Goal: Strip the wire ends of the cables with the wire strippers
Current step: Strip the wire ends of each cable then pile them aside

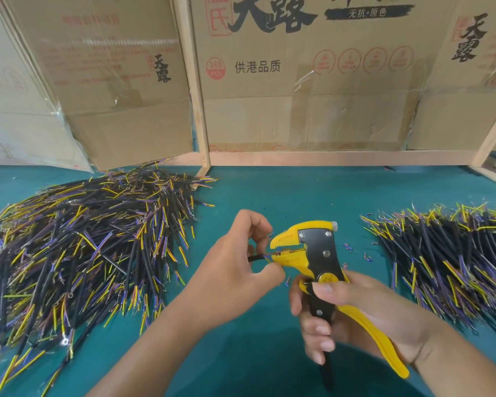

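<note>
**Wire end fed into stripper jaws, squeeze pending**

Left hand pinches one black cable between thumb and fingertips, right by its end, fingers curled round it. Holding it that close likely keeps the short coloured cores stiff enough to aim. The cable tip sits at the mouth of the wire strippers, touching or just inside the jaws; blur hides which core is seated.

Right hand is wrapped round the yellow handles, thumb up on the pivot area, fingers curled across the black lower handle. The handles look partly spread, jaws slightly parted, so my read is the squeeze is not yet done. The tool head points to 9 o'clock, toward the left hand, so the cable feeds straight in with no wrist twist.

Big pile of cables lies at 9 o'clock of the hands on the green worktop; a second pile lies at 3 o'clock. Two piles on opposite sides suggest one is stock and one finished, but I cannot tell which. Small insulation scraps scattered just at 3 o'clock of the tool head fit stripped offcuts falling there.

Cardboard boxes and a wooden frame stand at 12 o'clock, behind everything.

Risk: a core seated off-centre gets nicked or missed.
</note>
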The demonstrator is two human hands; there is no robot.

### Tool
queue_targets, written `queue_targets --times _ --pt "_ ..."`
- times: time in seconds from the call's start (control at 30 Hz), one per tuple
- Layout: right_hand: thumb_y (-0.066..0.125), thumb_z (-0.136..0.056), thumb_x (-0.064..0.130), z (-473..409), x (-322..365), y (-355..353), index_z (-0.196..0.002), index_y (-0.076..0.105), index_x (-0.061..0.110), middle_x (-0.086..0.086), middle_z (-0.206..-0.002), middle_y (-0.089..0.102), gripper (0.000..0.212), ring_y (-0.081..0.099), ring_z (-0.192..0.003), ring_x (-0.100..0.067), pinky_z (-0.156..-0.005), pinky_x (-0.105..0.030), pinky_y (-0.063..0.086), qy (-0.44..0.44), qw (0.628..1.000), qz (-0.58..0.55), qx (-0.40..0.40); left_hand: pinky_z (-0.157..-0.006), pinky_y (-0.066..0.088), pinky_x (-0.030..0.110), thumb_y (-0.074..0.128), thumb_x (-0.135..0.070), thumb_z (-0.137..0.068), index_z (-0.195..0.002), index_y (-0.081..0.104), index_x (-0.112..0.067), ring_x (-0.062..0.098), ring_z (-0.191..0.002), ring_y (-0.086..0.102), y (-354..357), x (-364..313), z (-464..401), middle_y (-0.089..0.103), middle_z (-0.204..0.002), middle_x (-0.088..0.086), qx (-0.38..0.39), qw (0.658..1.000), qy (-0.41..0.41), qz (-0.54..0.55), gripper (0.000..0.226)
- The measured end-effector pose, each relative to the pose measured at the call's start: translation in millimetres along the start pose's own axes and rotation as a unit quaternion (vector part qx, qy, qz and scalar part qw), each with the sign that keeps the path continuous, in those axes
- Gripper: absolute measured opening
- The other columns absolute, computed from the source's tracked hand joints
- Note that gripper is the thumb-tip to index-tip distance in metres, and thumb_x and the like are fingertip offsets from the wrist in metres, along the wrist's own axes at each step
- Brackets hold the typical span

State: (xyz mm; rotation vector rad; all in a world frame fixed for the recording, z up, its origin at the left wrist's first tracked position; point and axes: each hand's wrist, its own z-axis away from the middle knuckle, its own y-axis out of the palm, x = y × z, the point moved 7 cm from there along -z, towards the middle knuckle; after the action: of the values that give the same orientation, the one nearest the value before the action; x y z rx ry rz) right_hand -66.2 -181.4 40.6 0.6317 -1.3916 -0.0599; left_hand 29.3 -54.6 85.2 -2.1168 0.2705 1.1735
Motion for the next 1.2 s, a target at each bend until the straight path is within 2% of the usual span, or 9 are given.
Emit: queue_targets --times 0.07,0.2,0.4,0.53,0.7,0.83,0.93,1.07,1.2 --pt "0.071 -0.091 0.036 -6.5 -11.2 16.2 -0.101 0.063 0.0 -0.01 -0.068 0.042 0.038 0.044 -0.059 -0.024 -0.066 -0.041 0.046 0.079 0.996 0.042 -0.005 -0.061 0.037 0.021 0.066 -0.035 -0.072 -0.104 0.043 -0.03 0.014 -0.064 0.044 -1.0 1.4 -0.6 0.052 -0.089 -0.01 0.002 0.998 0.006 -0.057 0.04" --pt "0.071 -0.09 0.045 -6.3 -8.9 7.9 -0.1 0.066 0.002 -0.008 -0.062 0.037 0.044 0.039 -0.051 -0.021 -0.059 -0.036 0.044 0.078 0.995 0.046 -0.041 -0.062 0.036 0.015 0.074 -0.045 -0.069 -0.103 0.041 -0.038 0.003 -0.067 0.047 -0.2 3.8 0.2 0.052 -0.092 -0.014 0.025 0.994 0.001 -0.105 0.048" --pt "0.069 -0.081 0.068 -7.6 -12.5 -0.7 -0.102 0.067 0.005 -0.003 -0.059 0.029 0.066 0.028 -0.043 -0.016 -0.049 -0.026 0.036 0.084 0.993 0.043 -0.071 -0.071 0.041 0.012 0.079 -0.04 -0.071 -0.105 0.043 -0.037 0.0 -0.092 0.058 -0.2 6.7 0.5 0.056 -0.099 -0.013 0.042 0.992 0.001 -0.122 0.051" --pt "0.069 -0.076 0.07 -12.0 -15.0 -14.9 -0.091 0.066 0.01 -0.002 -0.057 0.027 0.063 0.025 -0.04 -0.014 -0.045 -0.022 0.034 0.086 0.985 0.04 -0.146 -0.064 0.036 0.007 0.073 -0.026 -0.079 -0.102 0.045 -0.03 -0.013 -0.072 0.051 -0.1 10.0 -1.8 0.053 -0.088 -0.016 0.023 0.986 0.008 -0.165 0.037" --pt "0.07 -0.078 0.069 -10.7 -4.7 -41.7 -0.082 0.065 0.013 0.0 -0.056 0.025 0.056 0.025 -0.039 -0.013 -0.042 -0.022 0.031 0.039 0.973 -0.015 -0.225 -0.065 0.036 0.016 0.063 -0.023 -0.087 -0.092 0.049 -0.025 0.004 -0.071 0.048 -6.4 21.7 -6.0 0.053 -0.078 -0.011 -0.003 0.976 -0.02 -0.217 0.015" --pt "0.079 -0.075 0.061 -15.6 -3.3 -51.2 -0.083 0.067 0.01 -0.003 -0.059 0.035 0.054 0.036 -0.046 -0.019 -0.048 -0.032 0.041 -0.006 0.97 -0.086 -0.227 -0.06 0.035 0.017 0.06 -0.018 -0.09 -0.086 0.053 -0.021 0.003 -0.062 0.045 -8.1 23.7 -8.1 0.052 -0.07 -0.01 -0.017 0.98 -0.017 -0.197 0.008" --pt "0.072 -0.083 0.051 -22.6 -4.7 -54.2 -0.085 0.07 0.005 -0.009 -0.067 0.045 0.046 0.046 -0.057 -0.026 -0.06 -0.041 0.049 -0.037 0.966 -0.121 -0.226 -0.06 0.036 0.015 0.059 -0.012 -0.091 -0.085 0.057 -0.018 0.002 -0.062 0.046 -5.9 28.9 -8.6 0.052 -0.065 -0.013 -0.019 0.982 -0.024 -0.188 0.009" --pt "0.067 -0.085 0.043 -24.7 -5.8 -61.5 -0.091 0.067 0.002 -0.01 -0.072 0.047 0.041 0.047 -0.06 -0.026 -0.063 -0.042 0.05 -0.053 0.959 -0.153 -0.234 -0.053 0.033 0.014 0.061 -0.02 -0.096 -0.081 0.058 -0.023 0.007 -0.053 0.042 -9.5 34.3 -9.4 0.054 -0.06 -0.021 -0.031 0.986 -0.029 -0.163 0.015" --pt "0.063 -0.087 0.043 -26.7 -7.9 -62.9 -0.096 0.061 0.003 -0.009 -0.071 0.046 0.041 0.046 -0.06 -0.025 -0.063 -0.042 0.049 -0.04 0.954 -0.16 -0.251 -0.056 0.034 0.014 0.062 -0.014 -0.093 -0.089 0.061 -0.018 0.007 -0.056 0.041 -12.2 32.5 -11.9 0.053 -0.062 -0.013 -0.054 0.983 -0.031 -0.171 0.006"
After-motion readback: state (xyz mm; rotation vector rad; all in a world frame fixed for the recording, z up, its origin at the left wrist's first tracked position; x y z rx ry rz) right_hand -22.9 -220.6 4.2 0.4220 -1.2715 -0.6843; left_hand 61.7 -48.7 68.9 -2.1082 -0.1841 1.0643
